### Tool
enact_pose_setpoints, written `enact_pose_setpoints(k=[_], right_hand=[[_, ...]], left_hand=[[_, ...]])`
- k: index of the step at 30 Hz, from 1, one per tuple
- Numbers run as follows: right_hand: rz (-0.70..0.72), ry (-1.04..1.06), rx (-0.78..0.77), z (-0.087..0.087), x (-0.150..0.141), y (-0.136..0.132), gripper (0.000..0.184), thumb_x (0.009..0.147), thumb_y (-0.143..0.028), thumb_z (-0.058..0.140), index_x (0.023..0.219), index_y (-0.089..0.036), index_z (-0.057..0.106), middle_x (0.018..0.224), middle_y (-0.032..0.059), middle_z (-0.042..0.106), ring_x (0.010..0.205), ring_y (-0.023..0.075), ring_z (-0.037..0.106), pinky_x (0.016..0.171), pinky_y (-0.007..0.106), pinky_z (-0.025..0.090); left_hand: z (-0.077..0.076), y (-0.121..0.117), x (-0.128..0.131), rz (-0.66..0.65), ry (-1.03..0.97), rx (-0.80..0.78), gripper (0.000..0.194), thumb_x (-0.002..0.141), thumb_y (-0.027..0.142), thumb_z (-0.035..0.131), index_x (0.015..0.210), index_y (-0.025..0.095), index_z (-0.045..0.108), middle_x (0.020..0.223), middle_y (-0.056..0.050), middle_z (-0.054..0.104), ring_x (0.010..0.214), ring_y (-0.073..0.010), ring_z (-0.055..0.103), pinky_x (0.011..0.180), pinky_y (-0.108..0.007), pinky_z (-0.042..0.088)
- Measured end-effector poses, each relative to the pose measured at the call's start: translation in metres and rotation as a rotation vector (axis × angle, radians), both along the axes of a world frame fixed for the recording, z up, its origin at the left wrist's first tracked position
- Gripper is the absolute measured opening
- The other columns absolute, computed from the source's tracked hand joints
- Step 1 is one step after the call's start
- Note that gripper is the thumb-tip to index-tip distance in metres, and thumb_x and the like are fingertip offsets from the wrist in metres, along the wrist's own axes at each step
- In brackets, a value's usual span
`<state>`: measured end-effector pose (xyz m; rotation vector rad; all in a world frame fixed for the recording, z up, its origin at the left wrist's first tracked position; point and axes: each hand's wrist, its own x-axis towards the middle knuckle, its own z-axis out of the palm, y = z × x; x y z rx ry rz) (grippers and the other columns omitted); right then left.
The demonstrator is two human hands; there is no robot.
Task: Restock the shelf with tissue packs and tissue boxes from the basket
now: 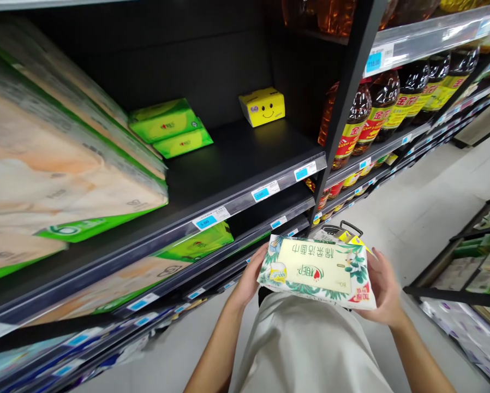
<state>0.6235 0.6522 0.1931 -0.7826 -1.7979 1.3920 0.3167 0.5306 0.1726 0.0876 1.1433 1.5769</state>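
Between my two hands is a white pack of facial tissues (316, 267) with a pale yellow panel and a green leaf print, its lettering upside down from where I look. My left hand (251, 275) is closed on its left end. On the right end, my right hand (384, 286) grips the other side, with the thumb near the top edge and fingers underneath. The pack is held level in front of my body, apart from the shelf. Part of a shopping basket or cart (335, 229) with yellow items shows behind it.
On the upper shelf (232, 164) stand large tissue bundles (65, 147), green tissue packs (167, 123) and a yellow smiley pack (264, 106). Bottles of oil (353, 123) line the shelves to the right. A post (347, 82) divides them. Another low rack (458, 295) borders the aisle floor (445, 180).
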Motion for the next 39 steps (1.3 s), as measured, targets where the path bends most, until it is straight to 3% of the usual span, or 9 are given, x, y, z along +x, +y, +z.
enact_pose_setpoints(k=[5,14,19,22,25,30,34,39], right_hand=[[-0.015,0.001,-0.008,-0.003,0.0,-0.001,0.116,0.056,-0.028,0.097,0.154,-0.035,0.035,0.162,0.0159,0.044,0.147,0.0424,0.046,0.118,0.064,0.042],[0.017,0.046,0.063,0.005,-0.003,-0.001,0.11,0.063,-0.03,0.095,0.155,-0.038,0.036,0.16,0.0145,0.046,0.143,0.0429,0.051,0.114,0.064,0.046],[-0.153,0.045,-0.06,0.01,-0.011,-0.001,0.115,0.061,-0.051,0.095,0.157,-0.035,0.034,0.156,0.0166,0.051,0.138,0.044,0.055,0.11,0.063,0.049],[-0.3,0.053,-0.175,0.003,-0.021,-0.001,0.116,0.063,-0.051,0.093,0.159,-0.034,0.031,0.157,0.0162,0.049,0.138,0.0436,0.055,0.107,0.064,0.051],[-0.394,0.107,-0.273,-0.004,-0.037,-0.003,0.114,0.069,-0.049,0.089,0.162,-0.034,0.025,0.159,0.0164,0.047,0.136,0.0409,0.057,0.108,0.064,0.051],[-0.472,0.156,-0.36,-0.008,-0.063,-0.008,0.106,0.077,-0.047,0.082,0.163,-0.033,0.022,0.163,0.0139,0.043,0.143,0.0371,0.051,0.116,0.065,0.044],[-0.465,0.096,-0.182,-0.02,-0.069,-0.014,0.111,0.075,-0.045,0.085,0.162,-0.032,0.019,0.165,0.0151,0.035,0.15,0.0364,0.043,0.119,0.064,0.04],[-0.35,-0.09,0.296,-0.058,-0.062,-0.024,0.115,0.072,-0.044,0.088,0.161,-0.036,0.015,0.166,0.0163,0.02,0.156,0.0426,0.027,0.122,0.069,0.031]], left_hand=[[-0.004,-0.001,0.001,0.028,0.01,0.028,0.053,0.068,0.052,0.09,0.11,0.02,0.081,0.127,-0.01,0.076,0.133,-0.036,0.06,0.106,-0.037,0.046],[0.0,-0.004,0.003,0.04,-0.056,0.027,0.059,0.061,0.052,0.095,0.108,0.02,0.081,0.116,-0.007,0.079,0.122,-0.0348,0.067,0.094,-0.034,0.052],[-0.003,0.001,0.013,0.076,-0.231,0.14,0.052,0.072,0.044,0.089,0.117,0.022,0.076,0.12,-0.006,0.076,0.109,-0.0279,0.07,0.09,-0.034,0.055],[-0.002,0.009,0.03,0.008,-0.267,0.185,0.04,0.081,0.043,0.084,0.114,0.022,0.075,0.116,-0.006,0.075,0.105,-0.0252,0.069,0.088,-0.035,0.057],[0.006,0.017,0.049,-0.11,-0.325,0.249,0.042,0.092,0.055,0.07,0.114,0.019,0.073,0.113,-0.012,0.074,0.104,-0.0279,0.068,0.088,-0.042,0.058],[0.024,0.027,0.067,-0.095,-0.339,0.271,0.044,0.091,0.051,0.073,0.124,0.022,0.069,0.122,-0.011,0.07,0.107,-0.0278,0.066,0.089,-0.042,0.058],[0.029,0.033,0.074,-0.085,-0.279,0.284,0.041,0.087,0.046,0.078,0.121,0.024,0.069,0.12,-0.01,0.071,0.112,-0.0262,0.064,0.092,-0.04,0.057],[0.02,0.044,0.087,-0.021,-0.348,0.201,0.045,0.08,0.041,0.087,0.119,0.024,0.07,0.124,-0.008,0.074,0.118,-0.0269,0.067,0.103,-0.041,0.055]])
